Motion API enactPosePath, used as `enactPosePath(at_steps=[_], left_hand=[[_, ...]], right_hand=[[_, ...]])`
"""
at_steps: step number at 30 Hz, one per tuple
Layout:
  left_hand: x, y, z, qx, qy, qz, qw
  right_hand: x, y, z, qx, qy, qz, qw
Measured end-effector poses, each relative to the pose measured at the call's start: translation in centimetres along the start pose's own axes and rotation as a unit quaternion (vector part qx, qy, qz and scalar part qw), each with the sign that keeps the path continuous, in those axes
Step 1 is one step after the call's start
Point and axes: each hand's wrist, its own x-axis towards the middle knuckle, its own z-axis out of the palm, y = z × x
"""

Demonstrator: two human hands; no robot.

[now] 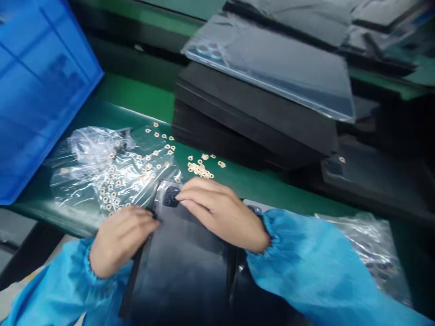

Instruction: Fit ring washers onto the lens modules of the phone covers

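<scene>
Panel (pixel 181 271), dark and flat, in front of the wearer at the near side of a green worktop (pixel 272 192), with a black lens block (pixel 170 197) in the upper left corner; right hand (pixel 217 210) across the top of it, with thumb and fingertips drawn together against the right side of the block; cannot tell whether anything small sits pinched between them; left hand (pixel 124 235) at the left edge, palm down, with fingers bent and tips close to the rim; cannot tell whether gripping or merely resting; blue sleeves (pixel 306 253) on both arms; pale rings (pixel 200 170) in a cluster just beyond the right hand, with more among a crumpled plastic bag (pixel 81 190) beyond the left; farther back, a blue crate (pixel 37 99) at left and a black stack (pixel 251 120) beneath a film-covered slab (pixel 272 63)
</scene>
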Motion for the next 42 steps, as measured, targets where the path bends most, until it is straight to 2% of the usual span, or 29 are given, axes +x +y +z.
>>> enactPosePath(at_steps=[3,6,9,13,23,30,36,39,42], left_hand=[[-3.4,-4.8,-1.3,0.14,0.058,-0.096,0.984],[-5.1,-7.9,-1.6,0.186,0.069,-0.144,0.97],[-5.1,-8.9,-1.0,0.197,0.04,-0.171,0.965],[-4.6,-8.9,-0.4,0.198,0.01,-0.2,0.959],[-4.3,-8.3,-0.4,0.188,-0.001,-0.233,0.954],[-4.2,-8.0,-0.2,0.197,0.003,-0.243,0.95],[-4.1,-7.9,-0.2,0.206,-0.002,-0.241,0.948],[-3.9,-8.0,-0.3,0.198,0.003,-0.241,0.95],[-3.5,-7.5,-0.9,0.177,0.018,-0.238,0.955]], right_hand=[[5.0,-0.8,3.4,-0.055,-0.09,-0.045,0.993],[9.6,-0.9,6.8,-0.104,-0.152,-0.067,0.981],[12.5,-0.4,9.9,-0.123,-0.187,-0.07,0.972],[13.4,0.3,12.2,-0.16,-0.203,-0.086,0.962],[15.2,0.2,12.7,-0.155,-0.236,-0.05,0.958],[13.3,-0.5,13.0,-0.163,-0.189,-0.02,0.968],[14.3,-0.6,13.8,-0.14,-0.166,0.02,0.976],[14.0,-1.2,12.9,-0.121,-0.154,0.011,0.981],[12.0,-2.6,10.6,-0.096,-0.125,-0.006,0.987]])
